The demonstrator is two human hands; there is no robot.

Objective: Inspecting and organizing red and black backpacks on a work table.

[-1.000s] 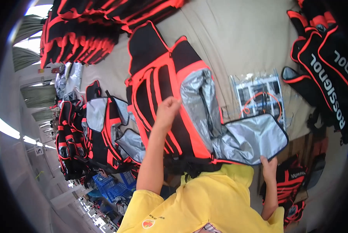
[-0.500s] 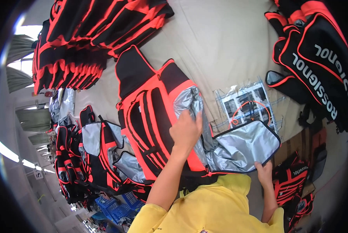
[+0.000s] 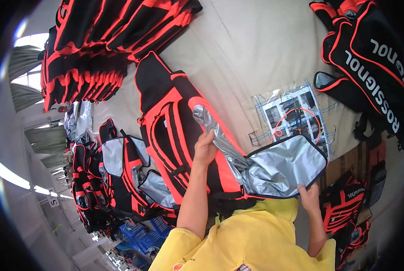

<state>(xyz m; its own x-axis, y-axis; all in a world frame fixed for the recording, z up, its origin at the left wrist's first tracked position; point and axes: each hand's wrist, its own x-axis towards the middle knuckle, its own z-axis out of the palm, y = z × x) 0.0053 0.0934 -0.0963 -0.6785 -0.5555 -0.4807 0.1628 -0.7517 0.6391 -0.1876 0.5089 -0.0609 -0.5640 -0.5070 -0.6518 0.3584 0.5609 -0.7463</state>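
Gripping the silver lining (image 3: 221, 145) midway along a black-and-orange backpack (image 3: 184, 135), the left hand (image 3: 205, 147) is closed; the right hand (image 3: 309, 197) pinches the outspread flap (image 3: 287, 165) by its near corner. The backpack lies under the left hand, at the near edge of the table (image 3: 238, 58).

Your left hand (image 3: 205, 148) touched the silver lining (image 3: 221, 148) of the black-and-red bag (image 3: 182, 143) on the table (image 3: 242, 58); your right hand (image 3: 309, 197) pinched the silver flap (image 3: 286, 166) by its edge.
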